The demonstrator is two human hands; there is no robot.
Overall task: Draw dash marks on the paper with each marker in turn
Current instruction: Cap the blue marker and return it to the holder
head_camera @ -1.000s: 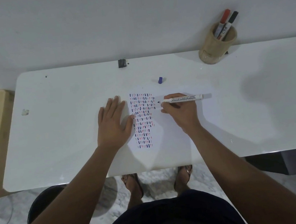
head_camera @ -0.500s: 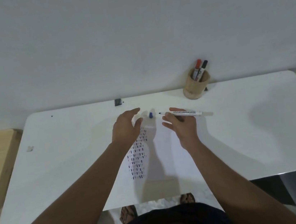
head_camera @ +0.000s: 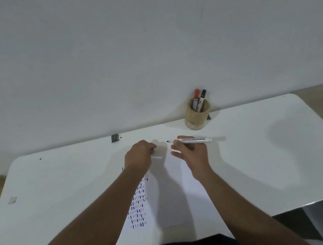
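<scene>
Holding the uncapped marker [head_camera: 191, 140] horizontally at frame centre in my right hand [head_camera: 191, 151], tip pointing left toward my left hand [head_camera: 139, 156], whose fingers curl over the cap [head_camera: 152, 149].

Three markers [head_camera: 194, 140], two hands [head_camera: 190, 152], one paper [head_camera: 170, 199], one holder [head_camera: 196, 115], one table [head_camera: 263, 150]

I see dark print running along the barrel of the white uncapped marker [head_camera: 191, 140] held in my right hand [head_camera: 191, 152], but the letters are too small and blurred to read. The two white markers, red-capped [head_camera: 196, 98] and black-capped [head_camera: 201, 99], in the round wooden cup [head_camera: 196, 117] carry labels I cannot make out either.
</scene>
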